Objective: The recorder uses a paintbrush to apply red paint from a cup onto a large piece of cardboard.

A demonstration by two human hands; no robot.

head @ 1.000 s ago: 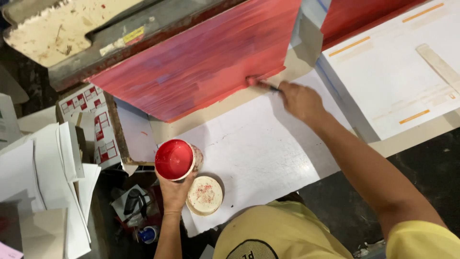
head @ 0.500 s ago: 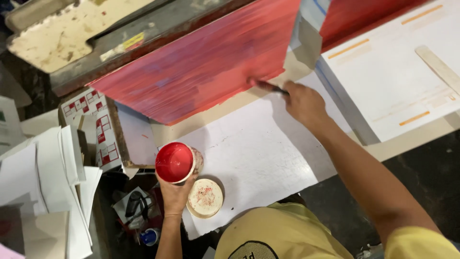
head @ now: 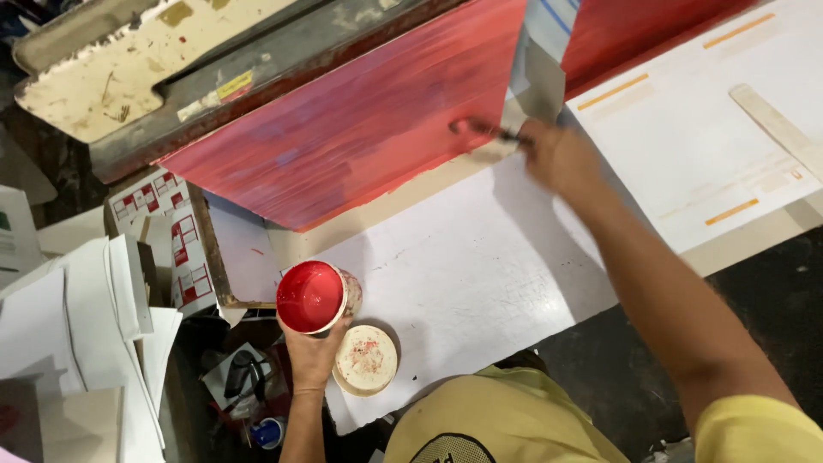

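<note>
Right grip on brush (blurred), red-painted stack, white sheet

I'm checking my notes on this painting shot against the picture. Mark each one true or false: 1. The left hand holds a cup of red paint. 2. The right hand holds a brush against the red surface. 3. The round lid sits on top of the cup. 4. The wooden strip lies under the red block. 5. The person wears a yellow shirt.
1. True: the left hand grips the cup, red inside.
2. True: the right hand holds the brush to the red surface.
3. False: the round lid lies on the white sheet beside the cup.
4. False: the wooden strip lies on the printed sheet at the far right.
5. True: the shirt is yellow.
</note>
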